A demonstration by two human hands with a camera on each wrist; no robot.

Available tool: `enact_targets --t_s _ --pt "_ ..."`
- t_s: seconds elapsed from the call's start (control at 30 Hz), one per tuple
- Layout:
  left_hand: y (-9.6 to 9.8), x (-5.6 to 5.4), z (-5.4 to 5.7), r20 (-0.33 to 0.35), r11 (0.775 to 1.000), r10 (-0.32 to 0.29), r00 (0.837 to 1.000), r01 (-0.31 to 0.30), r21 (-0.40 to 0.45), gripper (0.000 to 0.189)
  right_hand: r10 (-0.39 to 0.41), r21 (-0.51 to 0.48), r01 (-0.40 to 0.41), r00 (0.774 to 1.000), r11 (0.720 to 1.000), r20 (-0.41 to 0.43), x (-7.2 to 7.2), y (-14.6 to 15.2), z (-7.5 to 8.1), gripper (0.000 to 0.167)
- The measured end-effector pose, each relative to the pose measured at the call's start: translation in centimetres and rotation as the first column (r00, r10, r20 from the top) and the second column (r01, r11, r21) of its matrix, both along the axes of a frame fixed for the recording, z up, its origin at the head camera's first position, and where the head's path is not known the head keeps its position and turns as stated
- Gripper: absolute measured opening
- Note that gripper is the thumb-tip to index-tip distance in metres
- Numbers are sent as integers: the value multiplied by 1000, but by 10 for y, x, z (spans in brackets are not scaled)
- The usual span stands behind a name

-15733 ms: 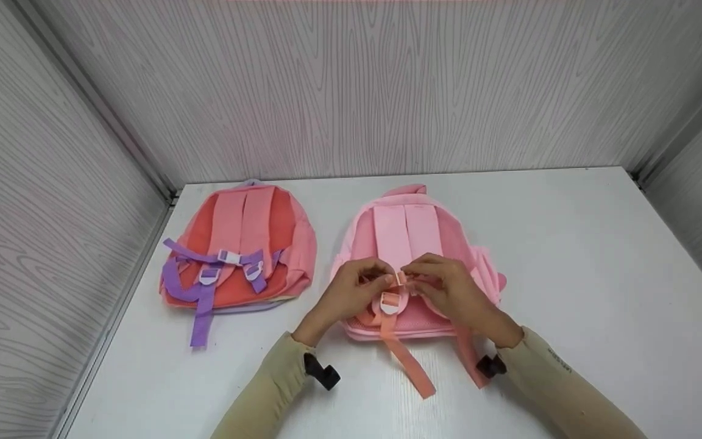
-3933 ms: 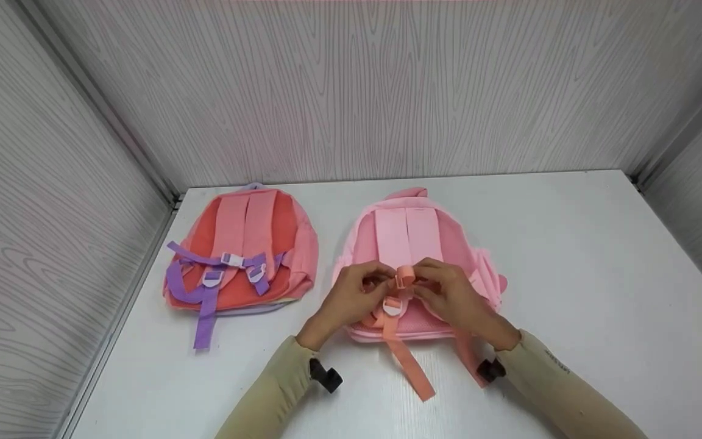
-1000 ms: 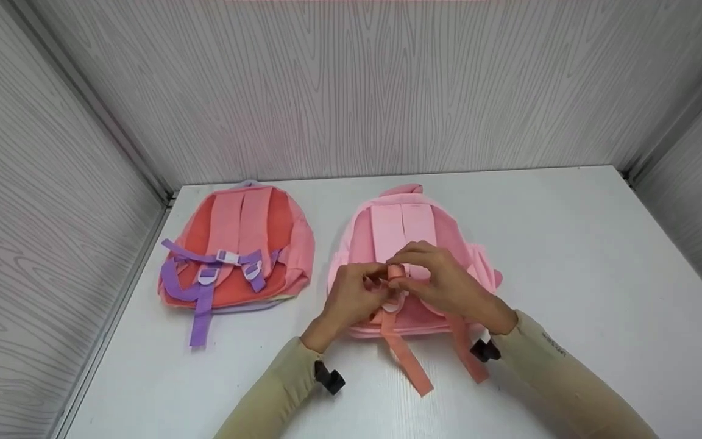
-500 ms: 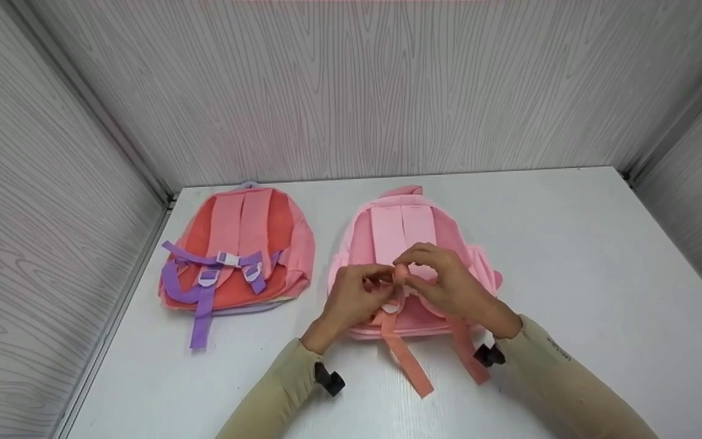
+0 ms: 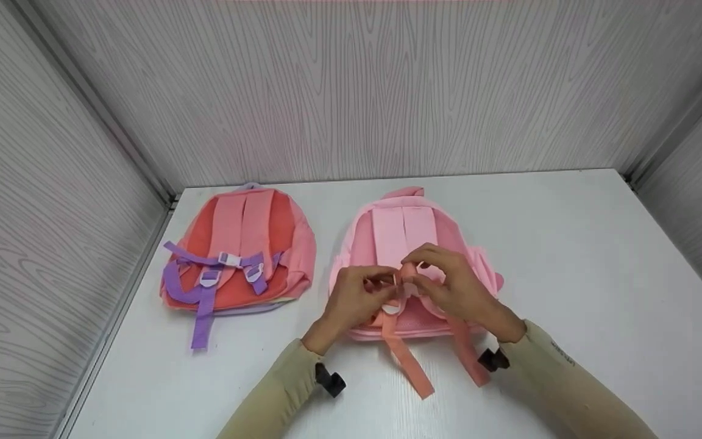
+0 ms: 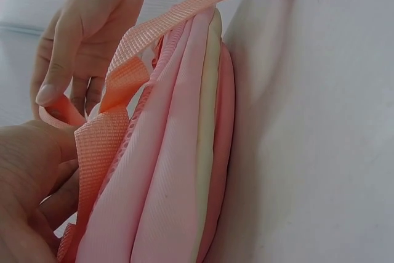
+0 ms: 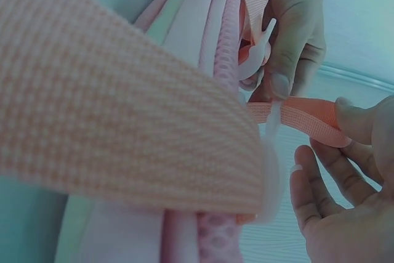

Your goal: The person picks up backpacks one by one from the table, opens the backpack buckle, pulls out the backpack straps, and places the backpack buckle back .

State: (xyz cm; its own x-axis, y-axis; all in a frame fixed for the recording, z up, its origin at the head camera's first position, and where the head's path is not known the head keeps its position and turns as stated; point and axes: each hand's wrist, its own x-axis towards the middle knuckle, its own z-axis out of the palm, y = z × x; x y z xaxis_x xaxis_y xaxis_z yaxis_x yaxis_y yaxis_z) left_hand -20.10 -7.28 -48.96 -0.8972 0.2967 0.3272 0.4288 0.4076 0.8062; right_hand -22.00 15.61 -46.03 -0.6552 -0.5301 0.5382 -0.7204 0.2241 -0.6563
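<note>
A pink backpack lies on the table with its shoulder straps facing up. My left hand pinches a small white plastic buckle threaded with orange webbing, over the lower part of the backpack. Close on its right, my right hand pinches a loop of the orange webbing strap between thumb and fingers. Below the hands another white buckle shows partly. Two loose orange strap ends hang off the backpack's bottom edge onto the table. Fingers hide part of the held buckle in the head view.
To the left lies a second backpack, coral and pink, with purple straps and white buckles. Both bags rest on a white table. Grey wood-grain panels stand behind and at the sides.
Over the last second my right hand has drawn the orange loop slightly to the right. Earlier the loop stood taller above the buckle. My left hand has stayed nearly in place; the backpacks too.
</note>
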Motion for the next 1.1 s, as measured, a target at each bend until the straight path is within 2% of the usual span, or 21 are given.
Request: enact_targets --t_s 0.3,0.57,0.87,1.1 --pt "-1 0 0 7 1000 -7 1000 7 5 19 8 -71 -14 997 997 -70 -3 1 -9 26" --pt "-1 1 0 32 1000 10 999 -10 -2 12 28 -133 -29 1000 991 -13 -4 0 -9 29" --pt "-1 1 -1 52 1000 1 999 -1 -1 15 22 -136 -22 1000 990 3 -4 2 -6 27" --pt "-1 0 -2 36 1000 -6 999 6 -12 19 35 -164 -37 999 986 -14 -4 7 -5 25"
